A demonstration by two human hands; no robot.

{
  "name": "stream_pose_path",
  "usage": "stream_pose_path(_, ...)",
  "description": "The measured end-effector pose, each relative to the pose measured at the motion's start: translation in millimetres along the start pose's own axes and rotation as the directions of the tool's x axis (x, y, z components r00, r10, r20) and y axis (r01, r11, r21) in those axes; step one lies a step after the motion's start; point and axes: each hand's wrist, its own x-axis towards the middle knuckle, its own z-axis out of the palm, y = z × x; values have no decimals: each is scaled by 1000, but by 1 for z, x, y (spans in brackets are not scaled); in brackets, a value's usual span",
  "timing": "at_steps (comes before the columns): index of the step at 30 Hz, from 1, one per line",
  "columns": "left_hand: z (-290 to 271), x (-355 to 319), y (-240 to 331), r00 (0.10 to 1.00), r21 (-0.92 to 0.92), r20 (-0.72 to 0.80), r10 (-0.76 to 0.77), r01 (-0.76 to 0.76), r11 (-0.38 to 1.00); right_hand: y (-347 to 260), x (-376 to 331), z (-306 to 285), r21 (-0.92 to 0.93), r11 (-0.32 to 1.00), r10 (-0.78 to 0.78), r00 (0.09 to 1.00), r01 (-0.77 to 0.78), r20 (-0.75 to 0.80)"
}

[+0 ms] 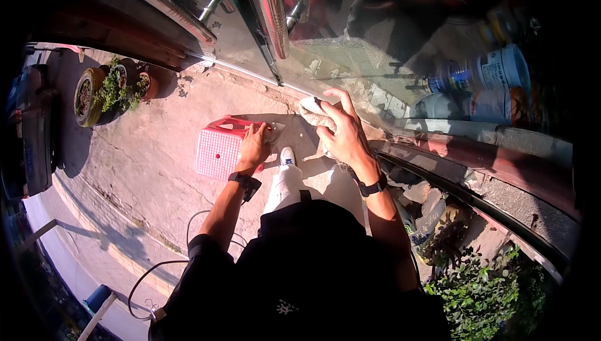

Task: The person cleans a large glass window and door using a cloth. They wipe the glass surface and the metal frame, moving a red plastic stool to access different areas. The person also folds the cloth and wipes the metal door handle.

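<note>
A pale, crumpled cloth (311, 113) is held in my right hand (345, 133), pinched between the thumb and bent fingers. It is close to the lower edge of the glass door (357, 65). My left hand (253, 148) is beside the right edge of a red and white plastic stool (218, 155), with its fingers curled. At those fingertips is a small, pale, partly see-through thing (276, 133) whose kind I cannot make out. Whether that hand also touches the stool is unclear.
Metal door handles (270, 12) rise ahead. Potted plants (113, 90) stand at the far left, near a dark vehicle-like shape (31, 147). Behind the glass at right are several buckets (504, 68). A leafy bush (479, 288) grows at lower right. A black cable (141, 281) hangs at my left.
</note>
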Motion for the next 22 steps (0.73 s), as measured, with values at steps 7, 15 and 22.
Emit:
stream_pose_path(7,-81,-72,-55,984,-34,65,-164,166,985,-80,139,33,-350,936,-89,987,38,-131)
stream_pose_path(15,-106,-52,-68,980,-160,97,-175,189,969,-57,176,59,-427,904,-137,950,4,-282)
stream_pose_path(22,-108,36,-53,971,-141,240,3,32,990,-38,231,36,-417,905,-78,934,-80,-348)
